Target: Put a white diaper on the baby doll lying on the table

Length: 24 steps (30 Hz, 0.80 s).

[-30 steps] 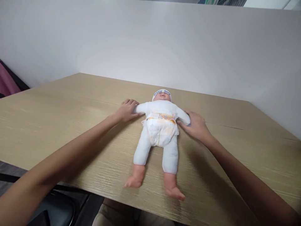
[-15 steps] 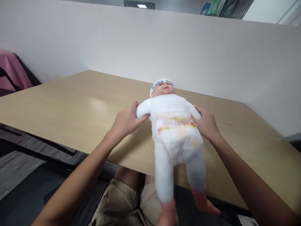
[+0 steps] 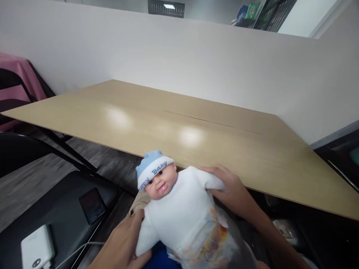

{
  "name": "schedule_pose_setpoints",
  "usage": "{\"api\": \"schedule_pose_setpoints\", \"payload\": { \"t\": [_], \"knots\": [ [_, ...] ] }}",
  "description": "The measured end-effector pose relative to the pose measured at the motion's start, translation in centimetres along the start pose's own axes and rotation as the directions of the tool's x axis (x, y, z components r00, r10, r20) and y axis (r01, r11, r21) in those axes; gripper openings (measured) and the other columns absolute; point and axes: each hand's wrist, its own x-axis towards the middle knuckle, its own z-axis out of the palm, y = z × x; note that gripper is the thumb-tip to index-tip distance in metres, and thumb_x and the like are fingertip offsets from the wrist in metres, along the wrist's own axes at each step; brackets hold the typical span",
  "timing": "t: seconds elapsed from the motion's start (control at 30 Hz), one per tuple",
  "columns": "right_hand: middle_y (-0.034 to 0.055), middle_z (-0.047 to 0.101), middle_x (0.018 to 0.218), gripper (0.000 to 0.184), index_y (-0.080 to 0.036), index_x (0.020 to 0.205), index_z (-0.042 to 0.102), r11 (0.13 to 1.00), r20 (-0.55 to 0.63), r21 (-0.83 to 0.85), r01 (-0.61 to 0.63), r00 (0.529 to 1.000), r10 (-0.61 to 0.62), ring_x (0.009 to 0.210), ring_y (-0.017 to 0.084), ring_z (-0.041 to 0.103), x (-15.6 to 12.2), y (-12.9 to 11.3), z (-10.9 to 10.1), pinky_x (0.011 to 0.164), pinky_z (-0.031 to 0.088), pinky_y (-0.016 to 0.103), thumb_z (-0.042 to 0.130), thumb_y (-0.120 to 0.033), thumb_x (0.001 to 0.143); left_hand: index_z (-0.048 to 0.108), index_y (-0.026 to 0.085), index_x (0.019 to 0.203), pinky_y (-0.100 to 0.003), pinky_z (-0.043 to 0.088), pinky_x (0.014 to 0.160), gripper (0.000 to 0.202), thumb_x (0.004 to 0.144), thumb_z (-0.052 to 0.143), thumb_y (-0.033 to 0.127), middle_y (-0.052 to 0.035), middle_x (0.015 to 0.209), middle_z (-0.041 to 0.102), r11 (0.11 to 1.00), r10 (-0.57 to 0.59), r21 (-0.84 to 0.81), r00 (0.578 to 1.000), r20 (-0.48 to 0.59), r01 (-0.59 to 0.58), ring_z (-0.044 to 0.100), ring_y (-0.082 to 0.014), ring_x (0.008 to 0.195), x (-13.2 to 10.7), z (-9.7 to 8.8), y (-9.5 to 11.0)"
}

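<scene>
A baby doll (image 3: 179, 209) in a white suit and a blue and white cap (image 3: 153, 170) lies face up over my lap, tilted with its head to the left. Around its middle is a diaper (image 3: 206, 243) with a coloured print. My left hand (image 3: 126, 235) is wrapped round the doll's arm at the lower left. On the other side, my right hand (image 3: 227, 183) grips its other arm near the table edge. The doll's legs are mostly out of sight at the bottom.
A wooden table (image 3: 134, 101) stretches ahead to a white partition (image 3: 196, 59). On a black chair (image 3: 64, 209) to the left lie a phone (image 3: 92, 205) and a white power bank (image 3: 37, 246) with a cable. A dark screen (image 3: 344, 157) stands at the right edge.
The doll has come off the table, down and toward me onto my lap, and its head has tipped left. Both hands moved with it, keeping hold of its arms.
</scene>
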Motion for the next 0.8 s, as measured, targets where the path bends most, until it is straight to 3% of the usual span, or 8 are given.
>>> {"api": "schedule_pose_setpoints", "payload": {
  "t": [0.13,0.23,0.3,0.4,0.5,0.6,0.7,0.8],
  "knots": [
    [0.0071,0.076,0.136,0.058,-0.031,0.143,0.074,0.997,0.108,-0.010,-0.080,0.991,0.080,0.127,0.029,0.069,-1.1,0.9,5.9,0.110,0.054,0.044,0.065,-0.013,0.089,0.052,0.037,0.159,-0.052,0.068,0.093,0.072,0.089,0.068,0.037,-0.0109,0.131,0.083,0.991,-0.126,0.055,0.986,0.105,0.120,0.081,-0.0431,0.109,-3.7,2.1,-3.4],
    [0.0087,0.075,0.137,0.052,-0.028,0.143,0.073,0.990,0.156,-0.002,-0.140,0.978,0.139,0.128,0.030,0.068,-1.9,3.2,9.3,0.112,0.054,0.047,0.065,-0.017,0.093,0.055,0.036,0.160,-0.052,0.067,0.093,0.067,0.094,0.064,0.043,-0.0116,0.128,0.084,0.978,-0.201,0.089,0.965,0.170,0.188,0.082,-0.0424,0.107,-4.6,3.4,-5.0],
    [0.0103,0.075,0.140,0.044,-0.026,0.141,0.075,0.984,0.174,0.059,-0.169,0.972,0.156,0.131,0.031,0.068,-2.9,4.6,10.3,0.116,0.052,0.050,0.066,-0.023,0.098,0.059,0.032,0.160,-0.050,0.064,0.093,0.064,0.098,0.062,0.048,-0.0126,0.126,0.085,0.970,-0.230,0.125,0.946,0.227,0.206,0.082,-0.0402,0.106,-5.0,3.6,-5.4],
    [0.0113,0.073,0.144,0.038,-0.026,0.138,0.078,0.960,0.168,0.163,-0.228,0.965,0.200,0.136,0.033,0.067,-5.0,5.2,10.0,0.123,0.049,0.053,0.068,-0.039,0.104,0.064,0.028,0.157,-0.049,0.058,0.099,0.063,0.101,0.061,0.057,-0.0142,0.127,0.084,0.951,-0.271,0.215,0.935,0.229,0.223,0.080,-0.0388,0.106,-4.9,2.2,-4.6],
    [0.0089,0.078,0.137,0.036,-0.030,0.132,0.082,0.933,0.258,0.228,-0.277,0.942,0.216,0.129,0.034,0.071,-6.7,4.1,8.7,0.116,0.054,0.051,0.069,-0.049,0.105,0.067,0.031,0.152,-0.051,0.053,0.106,0.062,0.100,0.066,0.066,-0.0134,0.140,0.078,0.956,-0.205,0.232,0.974,0.092,0.179,0.075,-0.0396,0.117,-2.5,-0.3,-1.6],
    [0.0071,0.082,0.118,0.031,-0.031,0.118,0.086,0.923,0.254,0.235,-0.303,0.936,0.243,0.110,0.031,0.077,-7.2,3.1,8.5,0.100,0.060,0.045,0.067,-0.051,0.105,0.062,0.033,0.153,-0.048,0.046,0.117,0.051,0.108,0.062,0.056,-0.0099,0.156,0.068,0.997,-0.006,0.077,0.999,0.034,0.003,0.063,-0.0354,0.138,2.9,-1.8,2.5],
    [0.0065,0.081,0.101,0.030,-0.027,0.101,0.085,0.933,0.155,0.210,-0.291,0.953,0.262,0.097,0.028,0.076,-7.2,3.2,9.3,0.090,0.059,0.041,0.063,-0.045,0.107,0.061,0.031,0.149,-0.044,0.044,0.121,0.038,0.113,0.057,0.045,-0.0091,0.155,0.065,0.952,0.278,-0.192,0.938,0.208,-0.240,0.061,-0.0289,0.139,8.4,-0.7,5.3],
    [0.0071,0.079,0.097,0.033,-0.024,0.093,0.083,0.942,0.100,0.214,-0.257,0.965,0.241,0.095,0.026,0.074,-7.6,4.0,10.3,0.090,0.057,0.038,0.059,-0.039,0.108,0.066,0.028,0.137,-0.044,0.045,0.115,0.030,0.111,0.063,0.043,-0.0081,0.144,0.071,0.893,0.419,-0.315,0.850,0.319,-0.321,0.063,-0.0287,0.130,11.1,1.7,5.8]
  ]
}}
